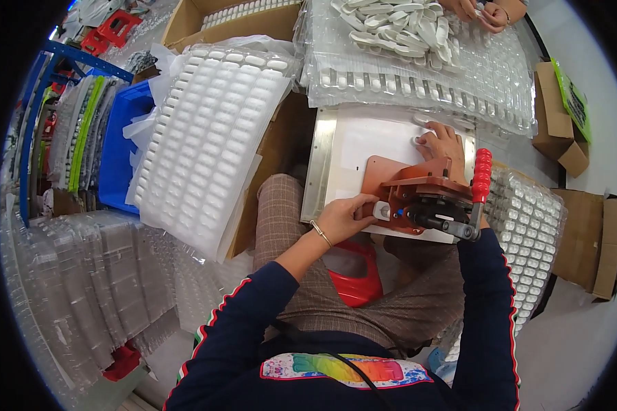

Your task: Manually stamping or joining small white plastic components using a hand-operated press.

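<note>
My left hand (349, 218) pinches a small white plastic piece (382, 210) between thumb and fingertips, at the near left side of a brown hand press (418, 179). The press has a lever with a ribbed red grip (482, 175), standing up on the right. Past the press, my right hand (442, 145) has its fingers curled round a white plastic part (416, 140) on the white board (353, 137). Another white part lies just beyond those fingertips. Part of my right forearm is hidden behind the press.
A tray of white pieces (212, 130) rests over a cardboard box on the left. Stacked clear trays (418, 89) carry a pile of white parts (404, 31); another person's hands (487, 15) work there. More filled trays (528, 233) stand right. A blue bin (120, 147) sits far left.
</note>
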`<act>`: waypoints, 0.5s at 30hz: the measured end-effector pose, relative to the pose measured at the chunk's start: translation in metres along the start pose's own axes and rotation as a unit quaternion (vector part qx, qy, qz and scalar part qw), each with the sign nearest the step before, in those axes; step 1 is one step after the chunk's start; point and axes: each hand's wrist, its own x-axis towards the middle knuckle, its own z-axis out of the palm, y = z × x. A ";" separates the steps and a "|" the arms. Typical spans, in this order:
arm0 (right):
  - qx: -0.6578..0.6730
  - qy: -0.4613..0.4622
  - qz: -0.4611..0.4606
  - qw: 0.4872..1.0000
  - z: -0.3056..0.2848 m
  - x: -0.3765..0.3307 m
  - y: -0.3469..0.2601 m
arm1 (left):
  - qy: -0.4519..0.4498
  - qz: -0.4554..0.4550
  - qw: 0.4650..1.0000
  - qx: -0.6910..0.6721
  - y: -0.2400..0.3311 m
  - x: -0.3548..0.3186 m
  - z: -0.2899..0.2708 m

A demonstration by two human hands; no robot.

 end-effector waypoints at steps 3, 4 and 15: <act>0.000 -0.057 0.009 0.998 -0.003 -0.006 0.007 | 0.003 0.004 1.000 -0.031 -0.001 -0.001 0.003; 0.016 -0.076 0.018 0.997 -0.006 -0.007 0.008 | 0.000 0.002 0.999 -0.035 -0.002 -0.002 0.003; 0.147 -0.111 0.318 0.930 -0.014 -0.093 0.040 | 0.008 -0.012 0.999 -0.038 -0.004 0.001 0.004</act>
